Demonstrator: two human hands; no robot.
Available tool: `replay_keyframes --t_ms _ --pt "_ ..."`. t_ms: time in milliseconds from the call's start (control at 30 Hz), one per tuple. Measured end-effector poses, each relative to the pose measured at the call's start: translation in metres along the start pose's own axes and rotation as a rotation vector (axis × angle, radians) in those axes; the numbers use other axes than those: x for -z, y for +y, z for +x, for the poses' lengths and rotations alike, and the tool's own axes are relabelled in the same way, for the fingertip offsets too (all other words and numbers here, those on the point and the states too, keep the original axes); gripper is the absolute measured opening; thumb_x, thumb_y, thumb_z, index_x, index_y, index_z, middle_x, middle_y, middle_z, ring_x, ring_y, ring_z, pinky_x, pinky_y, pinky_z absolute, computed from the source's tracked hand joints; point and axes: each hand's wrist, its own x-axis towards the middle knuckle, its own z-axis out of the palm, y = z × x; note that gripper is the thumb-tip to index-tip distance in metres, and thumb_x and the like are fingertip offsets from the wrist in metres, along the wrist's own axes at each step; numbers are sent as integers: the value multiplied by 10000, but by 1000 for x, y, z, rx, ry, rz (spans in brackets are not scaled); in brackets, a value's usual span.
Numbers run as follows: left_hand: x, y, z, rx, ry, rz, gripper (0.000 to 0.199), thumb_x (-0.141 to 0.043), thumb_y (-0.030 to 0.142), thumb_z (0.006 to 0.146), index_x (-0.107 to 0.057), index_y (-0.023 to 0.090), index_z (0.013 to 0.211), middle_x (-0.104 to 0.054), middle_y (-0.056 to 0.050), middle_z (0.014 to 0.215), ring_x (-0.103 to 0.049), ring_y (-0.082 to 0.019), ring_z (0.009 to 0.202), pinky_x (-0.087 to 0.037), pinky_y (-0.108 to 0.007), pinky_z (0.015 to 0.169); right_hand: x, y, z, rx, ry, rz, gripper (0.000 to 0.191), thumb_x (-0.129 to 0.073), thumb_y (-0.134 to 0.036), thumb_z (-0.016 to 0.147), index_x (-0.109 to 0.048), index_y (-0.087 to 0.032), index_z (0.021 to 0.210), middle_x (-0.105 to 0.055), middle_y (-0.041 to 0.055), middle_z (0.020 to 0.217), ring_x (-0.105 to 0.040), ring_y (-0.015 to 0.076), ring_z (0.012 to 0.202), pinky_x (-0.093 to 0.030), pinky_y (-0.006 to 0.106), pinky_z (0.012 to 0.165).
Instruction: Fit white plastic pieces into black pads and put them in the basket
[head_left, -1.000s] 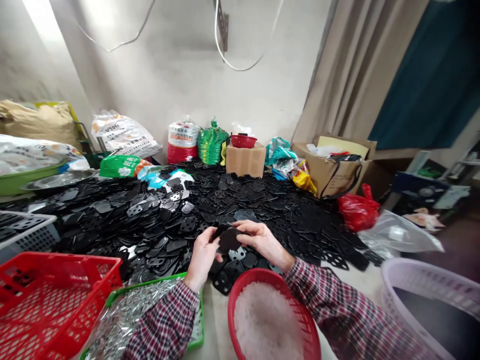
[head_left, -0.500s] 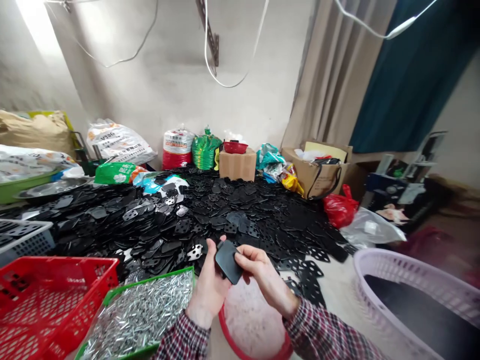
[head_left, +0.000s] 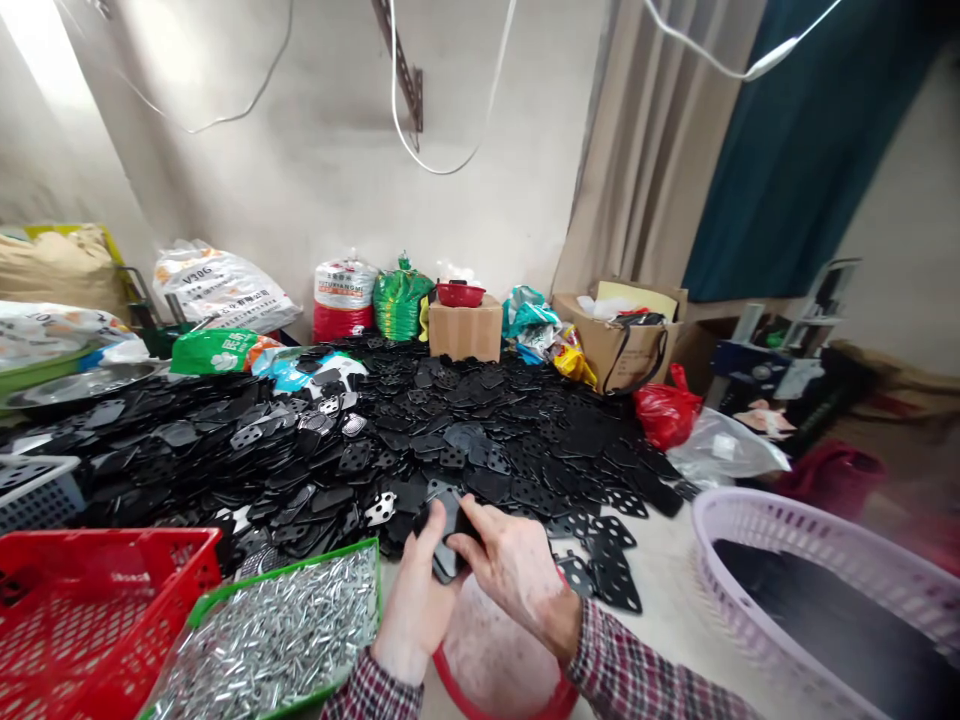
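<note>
- The left hand (head_left: 416,610) and the right hand (head_left: 517,575) are both closed around a black perforated plate (head_left: 448,550), gripping it between their fingers. The plate is partly hidden by the fingers and is held just in front of the heap of black plates (head_left: 480,440).
- A round red basket (head_left: 555,705) sits directly beneath the hands, in front of the heap. It holds a pale, whitish filling (head_left: 487,650); what that is cannot be told.
- A green tray (head_left: 285,580), in front of the heap and to its left, is filled with small silver metal pins (head_left: 270,640).
- A red plastic crate (head_left: 97,610) stands beside the green tray, further left of the heap, with a white slotted basket (head_left: 37,490) behind it.
- A lilac basket (head_left: 780,570), right of the heap, contains something dark (head_left: 825,620).
- Behind the heap, a cardboard box (head_left: 465,330) carries a small red bowl (head_left: 460,295), and an open cardboard carton (head_left: 622,345) stands to its right.
- Also behind the heap, a white sack (head_left: 221,290) is printed with what looks like "V306". A red-and-white sack (head_left: 343,300) has small lettering that cannot be read with certainty.
</note>
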Motion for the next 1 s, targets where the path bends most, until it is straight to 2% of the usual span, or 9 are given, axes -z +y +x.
replay_keyframes --t_ms 100,233,367,467,533,633,733,867,1000 --pt "5 4 2 13 2 -41 271 -687 190 811 -653 171 1080 -713 -110 1087 -695 -219 920 -574 -347 808 6 11 24 86 -132 -168 303 -460 -428 961 -707 -261 1007 -707 46 948 -645 155 780 -432 233 665" --pt "21 16 2 -30 63 35 253 -659 198 831 -656 196 1084 -698 -104 1150 -697 -193 810 -587 -318 704 3 54 95 -56 -223 -253 304 -429 -336 992 -714 -232 967 -715 37 993 -646 166 938 -456 252 810" --pt "36 23 5 -121 105 243 398 -737 52 713 -678 169 1089 -712 -113 1117 -692 -178 810 -583 -252 719 -24 94 167 -185 -253 -353 271 -555 -342 950 -630 -162 1140 -636 91 1172 -605 225 1065 -489 423 923" --pt "44 25 14 7 218 105 257 -655 178 830 -672 134 1082 -718 -158 1076 -712 -224 862 -596 -308 757 -47 108 203 -239 -309 -383 383 -594 -367 930 -554 -172 1257 -561 101 1286 -573 251 1126 -491 487 943" --pt "48 28 20 74 281 11 258 -598 249 878 -656 121 1095 -720 -176 1042 -723 -254 852 -604 -364 762 -58 115 220 -268 -358 -383 410 -598 -361 928 -535 -176 1288 -549 105 1303 -568 260 1137 -493 494 943" --pt "50 32 25 78 305 -1 257 -595 240 878 -642 120 1100 -719 -177 1034 -730 -267 831 -609 -390 751 -64 125 238 -301 -407 -363 399 -599 -354 929 -541 -178 1282 -556 102 1294 -576 254 1124 -499 486 937" --pt "48 35 25 74 293 0 242 -578 245 889 -645 132 1092 -717 -166 1046 -728 -257 801 -611 -394 730 -62 136 245 -316 -386 -323 365 -602 -344 928 -563 -170 1246 -566 99 1279 -584 246 1111 -507 472 926" --pt "44 34 20 103 297 18 272 -621 262 859 -633 188 1121 -701 -131 1120 -719 -251 758 -607 -393 645 -52 148 242 -304 -279 -187 320 -597 -336 932 -587 -167 1203 -585 92 1249 -592 233 1090 -512 455 918" --pt "44 31 16 64 287 47 317 -659 221 824 -625 184 1137 -682 -141 1162 -715 -247 774 -590 -358 630 -33 152 232 -329 -144 42 293 -597 -340 933 -604 -165 1168 -601 85 1218 -603 222 1065 -520 439 904"
